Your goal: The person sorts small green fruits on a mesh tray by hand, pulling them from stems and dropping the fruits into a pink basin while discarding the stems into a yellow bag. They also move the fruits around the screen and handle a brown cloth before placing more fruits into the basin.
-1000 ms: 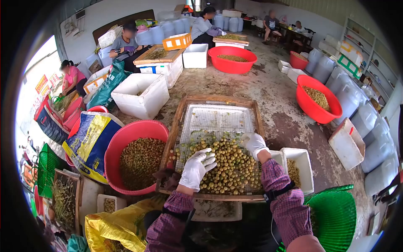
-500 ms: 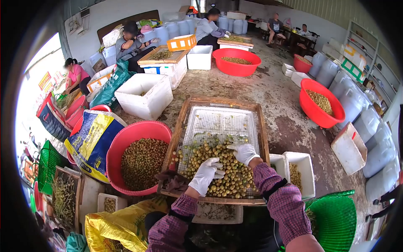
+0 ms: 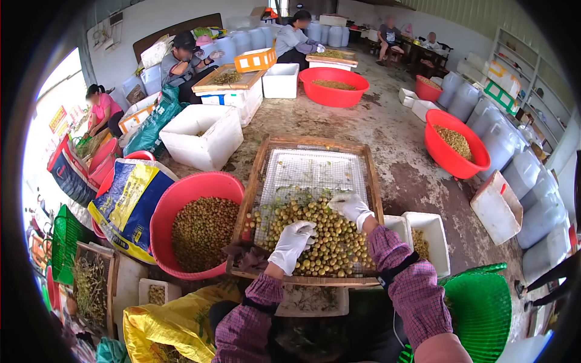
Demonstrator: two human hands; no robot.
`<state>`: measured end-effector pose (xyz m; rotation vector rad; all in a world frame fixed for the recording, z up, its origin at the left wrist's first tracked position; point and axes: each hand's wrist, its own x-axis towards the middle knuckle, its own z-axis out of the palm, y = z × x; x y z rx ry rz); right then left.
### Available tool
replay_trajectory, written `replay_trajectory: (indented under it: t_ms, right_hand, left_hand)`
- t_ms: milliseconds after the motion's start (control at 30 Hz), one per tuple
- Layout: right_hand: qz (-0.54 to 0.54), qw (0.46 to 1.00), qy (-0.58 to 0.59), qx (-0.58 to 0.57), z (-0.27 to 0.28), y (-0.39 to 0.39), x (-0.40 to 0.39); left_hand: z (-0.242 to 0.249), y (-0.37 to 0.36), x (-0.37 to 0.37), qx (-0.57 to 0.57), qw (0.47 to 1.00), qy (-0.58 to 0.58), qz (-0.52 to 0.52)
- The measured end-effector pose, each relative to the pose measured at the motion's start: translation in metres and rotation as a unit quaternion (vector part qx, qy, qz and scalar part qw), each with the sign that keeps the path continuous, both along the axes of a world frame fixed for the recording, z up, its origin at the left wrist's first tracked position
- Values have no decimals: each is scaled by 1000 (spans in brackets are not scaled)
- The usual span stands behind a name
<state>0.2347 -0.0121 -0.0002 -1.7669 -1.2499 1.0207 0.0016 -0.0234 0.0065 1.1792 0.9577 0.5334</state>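
Note:
A wood-framed wire mesh screen (image 3: 373,181) lies before me, its near half covered with small round yellow-brown fruits (image 3: 330,257) and a few green bits. My left hand (image 3: 293,245), in a white glove, is over the left part of the pile with its fingers curled inward. At the upper right of the pile is my right hand (image 3: 351,209), also gloved, its fingers bent together and pointing left. What either hand holds, if anything, is hidden by the fingers. A dark cloth (image 3: 249,257) sits on the screen's near left corner.
To the left stands a red tub (image 3: 158,224) full of fruits, beside a blue-and-yellow sack (image 3: 130,206). White foam boxes (image 3: 437,242) and a green basket (image 3: 484,314) are on my right. A yellow sack (image 3: 163,320) lies near my legs. Several people sit farther back.
The fingers of my left hand have curled in more, and the hand has turned slightly. My right hand has drawn its fingers closer together. The whole view has shifted a little.

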Motion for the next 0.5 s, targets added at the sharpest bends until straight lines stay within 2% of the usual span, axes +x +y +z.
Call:
replay_trajectory:
  t_ms: [33, 100, 167, 200, 233, 267, 300, 367, 467, 500]
  right_hand:
    - [-33, 997, 52, -39, 24, -8, -2]
    - [-22, 992, 121, 0, 38, -17, 3]
    - [-31, 998, 38, -29, 45, -31, 11]
    - [4, 999, -33, -15, 39, -38, 16]
    - [40, 994, -103, -2, 28, -45, 24]
    - [78, 982, -174, 12, 19, -49, 30]
    - [69, 985, -144, -64, 12, -56, 29]
    - [159, 929, -335, -1, 0, -74, 25]
    - [234, 878, -418, 11, -1, -93, 3]
    - [234, 879, -416, -4, 1, -93, -3]
  left_hand:
    - [4, -1, 1, 6, 1000, -4, 0]
    - [11, -5, 0, 17, 1000, -8, -2]
    - [10, -5, -1, 12, 1000, -11, -11]
    - [4, -5, -4, 137, 985, 86, -57]
    - [-4, -2, -7, 259, 944, 179, -102]
    - [-32, 0, -10, 351, 911, 173, -128]
    - [-23, -4, -13, 345, 870, 273, -223]
    - [-35, -11, -13, 433, 824, 285, -229]
    - [-8, -35, -4, 443, 798, 367, -178]
    - [-19, -33, 0, 457, 792, 380, -140]
